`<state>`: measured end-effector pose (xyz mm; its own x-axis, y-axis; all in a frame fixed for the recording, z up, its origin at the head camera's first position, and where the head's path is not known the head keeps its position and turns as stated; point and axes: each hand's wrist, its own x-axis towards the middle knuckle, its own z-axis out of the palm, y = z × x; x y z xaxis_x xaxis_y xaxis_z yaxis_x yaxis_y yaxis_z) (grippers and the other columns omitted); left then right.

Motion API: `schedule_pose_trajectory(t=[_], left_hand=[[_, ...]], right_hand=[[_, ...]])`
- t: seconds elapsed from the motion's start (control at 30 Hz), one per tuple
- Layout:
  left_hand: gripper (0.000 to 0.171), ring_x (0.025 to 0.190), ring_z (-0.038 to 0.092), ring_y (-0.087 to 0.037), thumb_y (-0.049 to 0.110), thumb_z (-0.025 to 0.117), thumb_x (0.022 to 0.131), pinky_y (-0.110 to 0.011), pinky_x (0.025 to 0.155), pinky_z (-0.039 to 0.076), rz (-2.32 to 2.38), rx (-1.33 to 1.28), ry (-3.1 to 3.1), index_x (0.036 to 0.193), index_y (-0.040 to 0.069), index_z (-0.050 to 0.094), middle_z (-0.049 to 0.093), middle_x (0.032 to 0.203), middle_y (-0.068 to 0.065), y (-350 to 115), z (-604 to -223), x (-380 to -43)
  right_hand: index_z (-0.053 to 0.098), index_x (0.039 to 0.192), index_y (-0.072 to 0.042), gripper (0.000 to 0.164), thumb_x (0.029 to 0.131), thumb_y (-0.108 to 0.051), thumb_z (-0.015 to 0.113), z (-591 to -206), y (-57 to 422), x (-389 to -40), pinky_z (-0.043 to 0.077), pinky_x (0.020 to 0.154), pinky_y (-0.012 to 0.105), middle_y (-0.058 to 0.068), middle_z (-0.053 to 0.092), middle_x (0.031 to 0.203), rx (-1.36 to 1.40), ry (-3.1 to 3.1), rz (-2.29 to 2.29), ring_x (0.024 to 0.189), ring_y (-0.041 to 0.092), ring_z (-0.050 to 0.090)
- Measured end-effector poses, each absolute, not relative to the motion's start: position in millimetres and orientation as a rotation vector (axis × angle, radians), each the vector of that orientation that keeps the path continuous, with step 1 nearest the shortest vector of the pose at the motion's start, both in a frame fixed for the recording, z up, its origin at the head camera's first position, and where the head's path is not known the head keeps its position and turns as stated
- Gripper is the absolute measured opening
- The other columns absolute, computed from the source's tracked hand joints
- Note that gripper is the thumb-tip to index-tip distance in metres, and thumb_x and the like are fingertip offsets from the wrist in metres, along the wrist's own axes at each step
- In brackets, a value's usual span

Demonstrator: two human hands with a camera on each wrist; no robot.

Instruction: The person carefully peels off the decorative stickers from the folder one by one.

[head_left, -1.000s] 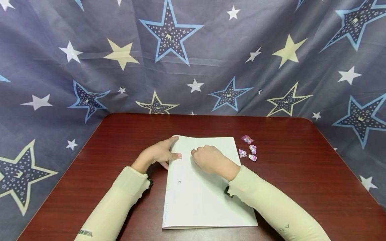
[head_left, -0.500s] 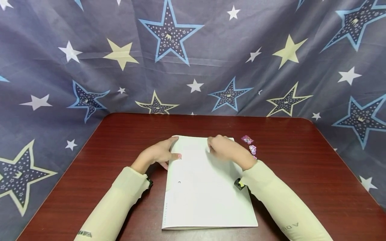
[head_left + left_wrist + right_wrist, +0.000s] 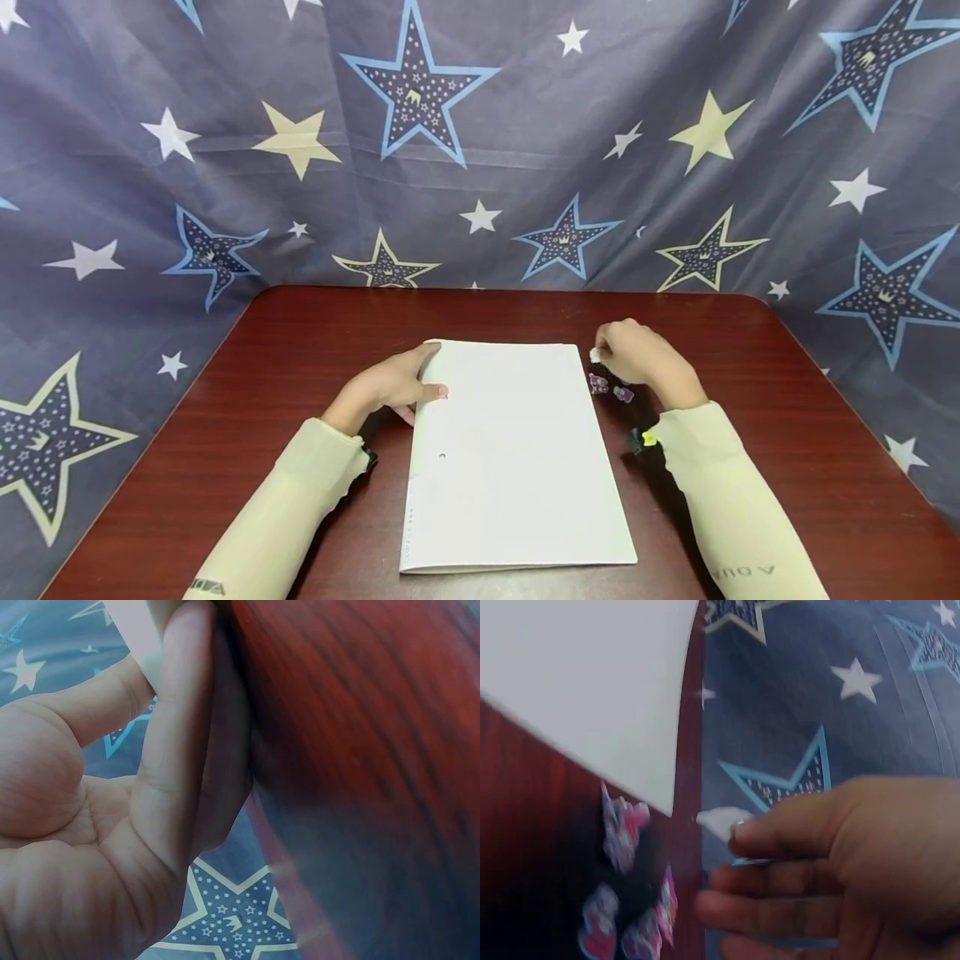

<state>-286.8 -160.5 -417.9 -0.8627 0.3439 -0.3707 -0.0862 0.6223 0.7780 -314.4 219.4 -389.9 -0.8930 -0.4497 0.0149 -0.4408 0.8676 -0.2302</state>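
A large white paper pad (image 3: 517, 467) with punched holes along its left side lies on the table. My left hand (image 3: 393, 383) grips its upper left edge, thumb on top and fingers underneath; the left wrist view shows the pad's edge (image 3: 142, 630) between thumb and fingers. Beyond the pad's right edge, my right hand (image 3: 637, 354) pinches a small white piece (image 3: 724, 821) between thumb and finger, its kind unclear. Several small purple-and-pink character cutouts (image 3: 597, 383) lie below that hand, which partly covers them in the head view.
The dark red wooden table (image 3: 337, 325) reaches back to a grey-blue cloth (image 3: 480, 183) printed with stars. In the right wrist view the cutouts (image 3: 624, 832) lie close to the pad's corner.
My right hand has moved right, from above the page to past its right edge, over the cutouts. My left hand has kept its grip on the pad.
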Motion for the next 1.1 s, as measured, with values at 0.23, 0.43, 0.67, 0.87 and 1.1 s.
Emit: schedule_pose_trajectory(t=[0.23, 0.43, 0.67, 0.87, 1.1], left_hand=[[0.086, 0.082, 0.071, -0.026, 0.016, 0.069, 0.101, -0.042, 0.062, 0.064, 1.161, 0.203, 2.343, 0.166, 0.013, 0.012, 0.035, 0.153, -0.03, -159.5, -416.7, -288.6], [0.086, 0.08, 0.071, -0.026, 0.018, 0.068, 0.101, -0.041, 0.06, 0.064, 1.145, 0.204, 2.349, 0.166, 0.015, 0.01, 0.033, 0.154, -0.03, -157.3, -416.2, -291.2], [0.085, 0.079, 0.067, -0.029, 0.02, 0.069, 0.1, -0.041, 0.057, 0.063, 1.08, 0.197, 2.389, 0.165, 0.014, 0.014, 0.037, 0.149, -0.028, -157.3, -412.9, -291.7], [0.069, 0.077, 0.069, -0.033, 0.033, 0.063, 0.103, -0.041, 0.062, 0.063, 0.813, 0.309, 2.673, 0.159, 0.005, 0.033, 0.061, 0.128, -0.024, -163.3, -403.8, -293.4], [0.062, 0.144, 0.038, -0.039, 0.043, 0.061, 0.103, -0.059, 0.118, 0.033, 0.62, 0.705, 2.977, 0.154, 0.01, 0.046, 0.046, 0.153, -0.018, -163.0, -387.5, -284.5]], right_hand=[[0.058, 0.069, -0.015, 0.029, 0.097, -0.008, 0.058, -385.1, 237.5, -315.1, 0.04, 0.056, 0.036, 0.003, 0.052, 0.067, -0.505, 3.045, -0.281, 0.062, 0.019, 0.048], [0.071, 0.084, -0.014, 0.018, 0.098, -0.015, 0.061, -380.9, 241.8, -311.6, 0.052, 0.063, 0.046, 0.003, 0.064, 0.08, -0.49, 3.09, -0.281, 0.073, 0.023, 0.06], [0.068, 0.087, -0.013, 0.016, 0.1, -0.021, 0.063, -378.0, 237.6, -298.7, 0.045, 0.059, 0.038, 0.0, 0.059, 0.072, -0.51, 3.079, -0.304, 0.064, 0.018, 0.053], [0.069, 0.088, -0.016, 0.016, 0.1, -0.024, 0.064, -380.7, 230.3, -292.7, 0.048, 0.058, 0.04, -0.004, 0.061, 0.073, -0.596, 3.128, -0.31, 0.065, 0.016, 0.056], [0.057, 0.142, -0.004, 0.053, 0.105, -0.041, 0.059, -398.5, 220.4, -282.2, 0.051, 0.101, 0.055, 0.015, 0.062, 0.135, -0.894, 3.033, -0.637, 0.12, 0.032, 0.061]])
